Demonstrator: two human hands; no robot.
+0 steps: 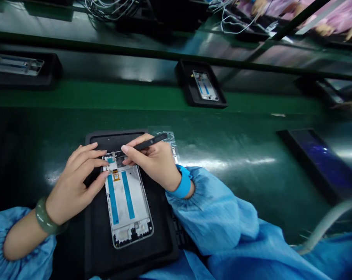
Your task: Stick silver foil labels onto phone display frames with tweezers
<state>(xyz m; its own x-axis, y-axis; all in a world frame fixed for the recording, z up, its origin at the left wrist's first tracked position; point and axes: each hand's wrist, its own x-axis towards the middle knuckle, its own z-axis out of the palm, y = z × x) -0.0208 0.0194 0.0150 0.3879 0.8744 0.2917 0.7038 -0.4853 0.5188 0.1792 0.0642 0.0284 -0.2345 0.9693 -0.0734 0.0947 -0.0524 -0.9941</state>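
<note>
A phone mid-frame (120, 202), silver with two blue adhesive strips and an orange flex connector, lies in a black foam tray (161, 233) in front of me. My left hand (79, 175) is at the frame's upper left edge, its fingertips and thumb bearing on that corner. In my right hand (152, 159) is a pair of black tweezers (151, 141), pinched between thumb and fingers. Their tip points left over the frame's top end; the very point is hard to make out. Under the right wrist, a clear plastic sheet (162, 131) with small parts is partly covered.
Further back on the green bench (237, 132), a black tray (193, 102) holds another phone frame. One more tray (52, 77) stands at the far left. A dark tray with a shiny panel (324, 155) lies at right. Bundled white cables (112, 8) hang behind; co-workers' hands show at top right.
</note>
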